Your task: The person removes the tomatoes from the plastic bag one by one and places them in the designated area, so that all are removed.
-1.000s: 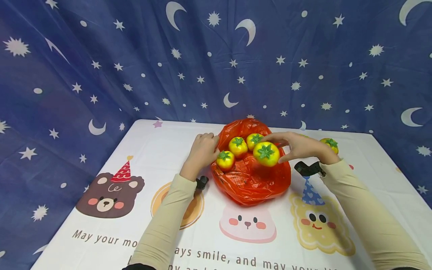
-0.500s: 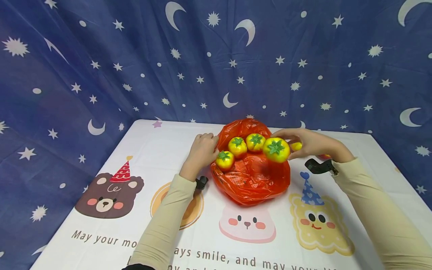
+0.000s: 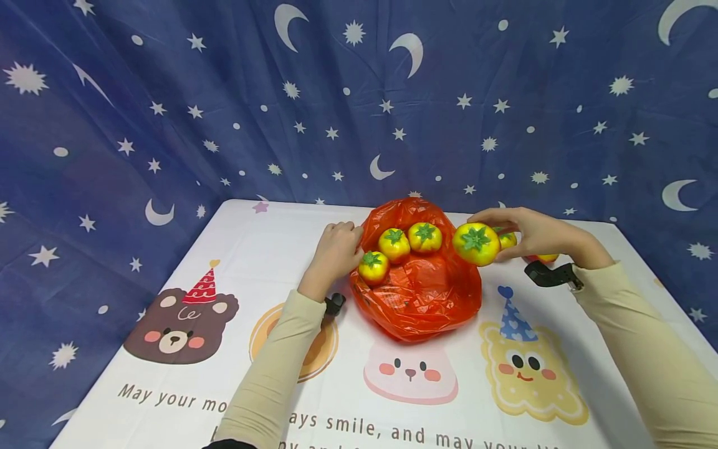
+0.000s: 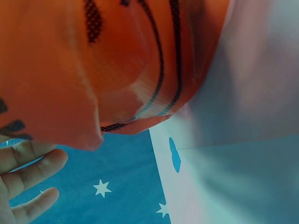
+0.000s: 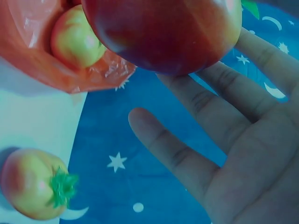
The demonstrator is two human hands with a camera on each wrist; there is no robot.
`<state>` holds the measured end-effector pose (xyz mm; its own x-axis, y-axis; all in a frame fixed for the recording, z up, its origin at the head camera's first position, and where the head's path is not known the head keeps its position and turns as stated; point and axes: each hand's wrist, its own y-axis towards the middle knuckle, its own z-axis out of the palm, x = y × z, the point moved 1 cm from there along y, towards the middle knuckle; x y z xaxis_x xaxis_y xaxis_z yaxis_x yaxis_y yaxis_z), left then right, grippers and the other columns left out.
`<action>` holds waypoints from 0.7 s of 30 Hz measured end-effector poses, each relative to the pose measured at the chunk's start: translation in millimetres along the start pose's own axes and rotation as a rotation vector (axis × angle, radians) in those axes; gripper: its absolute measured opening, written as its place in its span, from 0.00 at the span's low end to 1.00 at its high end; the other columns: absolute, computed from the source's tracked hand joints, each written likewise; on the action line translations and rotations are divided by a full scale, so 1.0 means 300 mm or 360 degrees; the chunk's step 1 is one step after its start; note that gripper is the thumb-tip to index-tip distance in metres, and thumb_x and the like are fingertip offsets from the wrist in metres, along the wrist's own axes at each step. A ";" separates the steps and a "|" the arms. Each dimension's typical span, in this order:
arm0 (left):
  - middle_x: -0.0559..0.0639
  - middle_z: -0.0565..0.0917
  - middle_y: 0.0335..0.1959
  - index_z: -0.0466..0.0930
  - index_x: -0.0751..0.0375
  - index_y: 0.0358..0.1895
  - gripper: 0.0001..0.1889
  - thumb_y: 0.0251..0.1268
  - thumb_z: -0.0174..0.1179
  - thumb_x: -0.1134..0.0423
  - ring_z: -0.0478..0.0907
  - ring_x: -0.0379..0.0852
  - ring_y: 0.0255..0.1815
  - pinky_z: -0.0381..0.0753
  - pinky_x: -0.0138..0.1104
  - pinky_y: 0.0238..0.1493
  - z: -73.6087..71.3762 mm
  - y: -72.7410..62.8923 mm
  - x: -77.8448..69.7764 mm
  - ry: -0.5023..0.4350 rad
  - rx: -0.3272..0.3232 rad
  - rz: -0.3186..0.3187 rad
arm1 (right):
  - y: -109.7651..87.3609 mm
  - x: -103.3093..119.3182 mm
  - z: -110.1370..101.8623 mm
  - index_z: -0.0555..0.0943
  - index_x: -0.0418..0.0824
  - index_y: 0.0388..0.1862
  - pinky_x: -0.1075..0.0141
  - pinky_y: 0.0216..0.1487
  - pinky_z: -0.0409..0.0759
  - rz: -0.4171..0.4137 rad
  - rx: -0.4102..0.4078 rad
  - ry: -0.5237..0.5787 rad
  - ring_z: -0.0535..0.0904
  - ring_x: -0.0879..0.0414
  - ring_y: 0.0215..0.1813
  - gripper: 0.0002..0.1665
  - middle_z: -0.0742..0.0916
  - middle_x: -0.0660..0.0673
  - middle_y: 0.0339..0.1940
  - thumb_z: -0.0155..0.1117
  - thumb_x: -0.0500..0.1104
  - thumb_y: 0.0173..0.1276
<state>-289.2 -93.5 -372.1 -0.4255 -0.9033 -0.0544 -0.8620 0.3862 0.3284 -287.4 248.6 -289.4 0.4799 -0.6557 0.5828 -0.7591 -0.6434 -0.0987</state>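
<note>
An orange-red plastic bag (image 3: pixel 421 305) lies spread wide at its mouth, three yellow-and-red tomatoes (image 3: pixel 394 245) with green star-shaped tops inside it. My left hand (image 3: pixel 336 252) grips the bag's left rim; in the left wrist view its fingers (image 4: pixel 39 168) curl beside the printed orange plastic (image 4: pixel 126 60). Over the bag's right edge, my right hand (image 3: pixel 533 234) pinches another tomato (image 3: pixel 477 244) between thumb and fingers. The right wrist view shows this tomato's dark red underside (image 5: pixel 163 32) against the fingertips, with the little finger extended away from it.
Beyond the right hand, further tomatoes (image 3: pixel 546 258) sit on the table, partly hidden by the hand and wrist. A white cloth (image 3: pixel 185 249) printed with cartoon animals and lettering covers the table. A blue star-and-moon curtain (image 3: pixel 314 100) hangs directly behind it.
My right hand has moved right with the tomato, from over the bag's inside to its right edge. My left hand has stayed at the rim.
</note>
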 end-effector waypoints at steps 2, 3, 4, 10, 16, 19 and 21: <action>0.52 0.78 0.28 0.79 0.61 0.36 0.07 0.56 0.58 0.63 0.78 0.51 0.36 0.74 0.45 0.49 0.002 0.001 0.001 0.0000 -0.0001 0.0003 | -0.008 -0.002 -0.007 0.69 0.40 0.64 0.48 0.54 0.77 -0.0008 -0.0017 -0.0028 0.76 0.40 0.59 0.41 0.78 0.39 0.60 0.74 0.36 0.49; 0.52 0.78 0.28 0.79 0.61 0.36 0.07 0.56 0.58 0.63 0.78 0.51 0.36 0.74 0.45 0.49 0.003 0.001 0.001 0.0000 -0.0004 0.0004 | -0.012 -0.003 -0.011 0.69 0.40 0.64 0.47 0.55 0.76 -0.0015 -0.0026 -0.0045 0.75 0.40 0.59 0.41 0.78 0.39 0.60 0.74 0.37 0.49; 0.52 0.78 0.28 0.79 0.61 0.36 0.07 0.56 0.58 0.63 0.78 0.51 0.36 0.74 0.45 0.48 0.004 0.001 0.002 0.0002 -0.0008 0.0006 | -0.016 -0.005 -0.014 0.69 0.40 0.64 0.46 0.55 0.76 -0.0017 -0.0032 -0.0052 0.75 0.41 0.60 0.41 0.78 0.39 0.60 0.74 0.37 0.48; 0.53 0.79 0.29 0.79 0.61 0.37 0.08 0.56 0.58 0.62 0.78 0.51 0.37 0.75 0.45 0.48 0.006 0.002 0.003 0.0016 -0.0003 0.0007 | -0.043 -0.022 -0.030 0.69 0.39 0.64 0.42 0.55 0.74 -0.0019 -0.0071 -0.0060 0.75 0.40 0.60 0.42 0.77 0.38 0.61 0.75 0.37 0.48; 0.53 0.79 0.29 0.79 0.61 0.38 0.08 0.56 0.58 0.62 0.78 0.51 0.37 0.75 0.45 0.49 0.008 0.001 0.002 0.0015 0.0007 0.0003 | -0.072 -0.041 -0.048 0.68 0.39 0.65 0.48 0.54 0.77 0.0012 -0.0075 -0.0078 0.76 0.39 0.59 0.41 0.77 0.38 0.61 0.73 0.36 0.50; 0.53 0.79 0.28 0.79 0.61 0.37 0.08 0.56 0.58 0.62 0.78 0.51 0.36 0.75 0.45 0.49 0.009 0.002 0.002 0.0017 0.0000 0.0009 | -0.090 -0.053 -0.058 0.67 0.39 0.65 0.49 0.52 0.79 0.0054 -0.0078 -0.0076 0.75 0.38 0.59 0.42 0.76 0.37 0.61 0.72 0.36 0.51; 0.53 0.79 0.28 0.79 0.61 0.36 0.07 0.56 0.58 0.62 0.78 0.51 0.36 0.75 0.45 0.49 0.008 0.002 0.001 0.0017 -0.0002 0.0013 | -0.104 -0.060 -0.063 0.66 0.39 0.66 0.49 0.52 0.79 0.0073 -0.0089 -0.0087 0.75 0.38 0.59 0.42 0.76 0.37 0.61 0.72 0.36 0.51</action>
<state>-290.5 -93.0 -374.1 -0.4295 -0.9021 -0.0418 -0.8582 0.3934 0.3297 -280.6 287.9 -281.6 0.4662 -0.7057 0.5335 -0.8036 -0.5900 -0.0783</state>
